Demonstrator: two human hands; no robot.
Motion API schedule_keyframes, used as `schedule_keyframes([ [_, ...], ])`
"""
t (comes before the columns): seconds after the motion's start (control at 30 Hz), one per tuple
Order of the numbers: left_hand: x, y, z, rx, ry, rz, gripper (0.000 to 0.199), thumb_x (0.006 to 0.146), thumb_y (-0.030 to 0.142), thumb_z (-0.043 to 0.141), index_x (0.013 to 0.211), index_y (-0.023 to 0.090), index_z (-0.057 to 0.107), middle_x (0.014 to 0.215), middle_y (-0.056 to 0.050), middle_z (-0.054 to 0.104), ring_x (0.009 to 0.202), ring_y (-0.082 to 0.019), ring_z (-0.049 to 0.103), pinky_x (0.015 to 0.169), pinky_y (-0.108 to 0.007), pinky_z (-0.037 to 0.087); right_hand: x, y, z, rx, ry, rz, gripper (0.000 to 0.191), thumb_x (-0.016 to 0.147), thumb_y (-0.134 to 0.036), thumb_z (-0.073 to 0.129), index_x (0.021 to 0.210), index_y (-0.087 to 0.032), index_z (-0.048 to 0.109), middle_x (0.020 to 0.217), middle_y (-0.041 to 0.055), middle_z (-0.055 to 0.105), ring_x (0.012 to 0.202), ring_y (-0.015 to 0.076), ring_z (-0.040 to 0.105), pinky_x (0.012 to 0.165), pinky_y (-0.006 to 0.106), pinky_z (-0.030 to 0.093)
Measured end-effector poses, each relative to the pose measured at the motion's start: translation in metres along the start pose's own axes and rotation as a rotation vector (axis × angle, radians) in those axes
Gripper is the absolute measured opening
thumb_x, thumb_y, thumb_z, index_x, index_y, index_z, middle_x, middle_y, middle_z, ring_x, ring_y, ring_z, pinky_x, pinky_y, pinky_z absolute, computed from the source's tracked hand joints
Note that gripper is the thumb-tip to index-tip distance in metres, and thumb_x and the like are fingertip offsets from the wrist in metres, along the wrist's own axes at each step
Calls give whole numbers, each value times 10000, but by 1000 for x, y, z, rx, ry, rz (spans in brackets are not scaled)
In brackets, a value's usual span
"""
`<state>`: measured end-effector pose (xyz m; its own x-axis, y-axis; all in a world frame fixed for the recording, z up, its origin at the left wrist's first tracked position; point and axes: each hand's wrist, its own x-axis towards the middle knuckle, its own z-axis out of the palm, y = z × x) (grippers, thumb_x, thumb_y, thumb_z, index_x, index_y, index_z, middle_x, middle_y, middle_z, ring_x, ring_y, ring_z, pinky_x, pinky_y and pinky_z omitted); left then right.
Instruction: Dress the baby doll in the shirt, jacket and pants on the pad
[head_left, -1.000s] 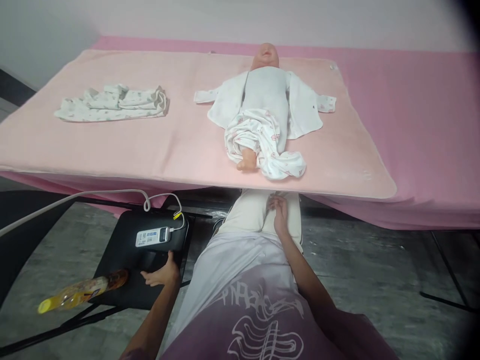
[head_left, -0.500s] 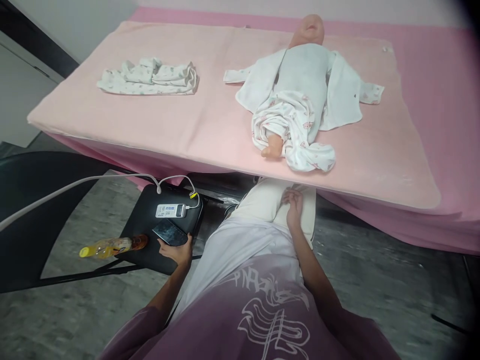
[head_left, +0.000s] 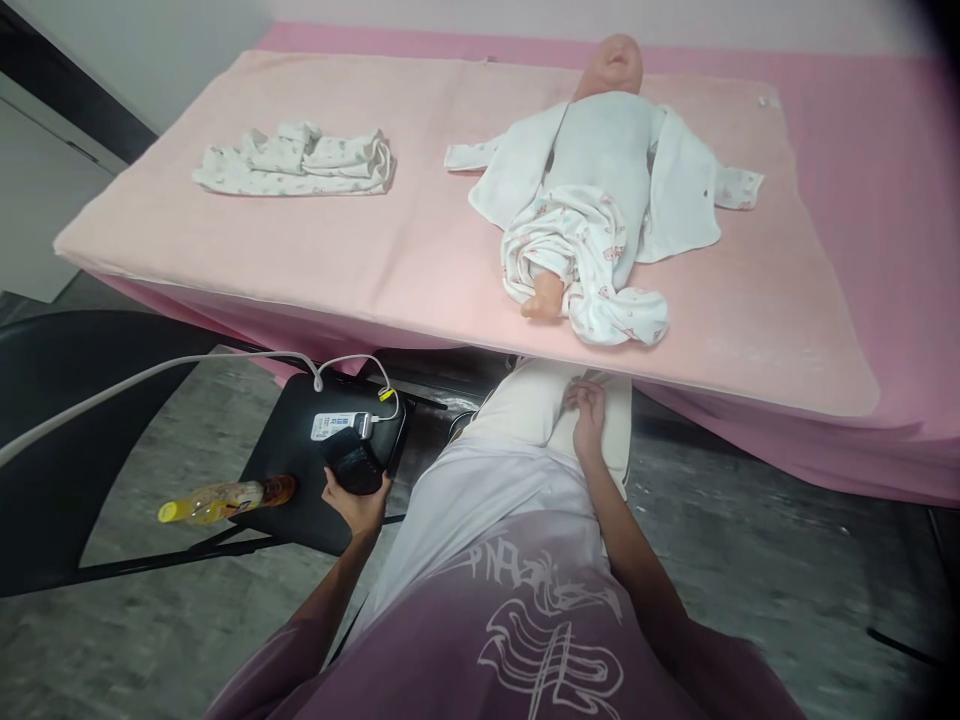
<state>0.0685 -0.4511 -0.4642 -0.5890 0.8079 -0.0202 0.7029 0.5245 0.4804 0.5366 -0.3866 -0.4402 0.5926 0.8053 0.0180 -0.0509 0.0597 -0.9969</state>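
Note:
My left hand (head_left: pixel 362 505) grips a dark phone (head_left: pixel 354 461) by its sides, above a black chair seat (head_left: pixel 300 500). The phone partly covers a white power bank (head_left: pixel 337 426) with a cable plugged in. My right hand (head_left: pixel 589 410) rests palm up on my lap, its fingers curled; I cannot make out anything in it. On the pink bed lies a baby doll (head_left: pixel 619 66) in an opened white jacket (head_left: pixel 681 200), with patterned white cloth (head_left: pixel 592 225) bunched round its legs and one foot bare.
Folded patterned clothes (head_left: pixel 296 162) lie on the left part of the bed (head_left: pixel 420 240). A yellow-capped bottle (head_left: pixel 225 502) is at the chair's left side. A white cable (head_left: pixel 172 366) crosses over the chair. The bed's front edge is above my knees.
My left hand has tilted the phone up and moved it slightly right, so it now overlaps the power bank. My right hand has stayed in place.

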Motion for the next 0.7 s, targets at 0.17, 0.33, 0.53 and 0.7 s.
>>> schedule_keyframes([
  [0.17, 5, 9, 10, -25, 92, -205, 1262, 849, 509, 814, 1714, -20, 62, 1686, -318, 288, 1663, -431, 243, 1430, -480, 209, -1, 0, 1, 12, 12, -3, 397, 1072, -594, 648, 1200, -219, 640, 1000, 52, 694, 818, 191, 645, 783, 350, 559],
  [0.33, 16, 13, 22, -20, 104, -447, 1284, 859, 665, 771, 1686, 38, 15, 1623, -327, 282, 1602, -527, 344, 1330, -673, 326, 0, -4, 3, 0, 26, 10, 403, 1054, -609, 652, 1184, -228, 643, 994, 59, 698, 790, 193, 630, 756, 355, 572],
  [0.53, 33, 31, 19, 46, 101, -637, 1408, 714, 738, 861, 1705, 60, 125, 1612, -344, 379, 1564, -588, 416, 1278, -716, 373, -4, -7, 6, -23, 16, 5, 419, 1038, -623, 668, 1170, -227, 639, 1032, 68, 707, 817, 200, 648, 771, 362, 580],
  [0.7, 28, 47, -10, 63, -3, -744, 1264, 559, 620, 983, 1603, 108, 486, 1694, -379, 392, 1607, -624, 363, 1290, -762, 347, -27, -45, -10, -148, -233, 17, 377, 1095, -611, 667, 1083, -238, 723, 965, 59, 747, 860, 238, 706, 853, 394, 583],
])
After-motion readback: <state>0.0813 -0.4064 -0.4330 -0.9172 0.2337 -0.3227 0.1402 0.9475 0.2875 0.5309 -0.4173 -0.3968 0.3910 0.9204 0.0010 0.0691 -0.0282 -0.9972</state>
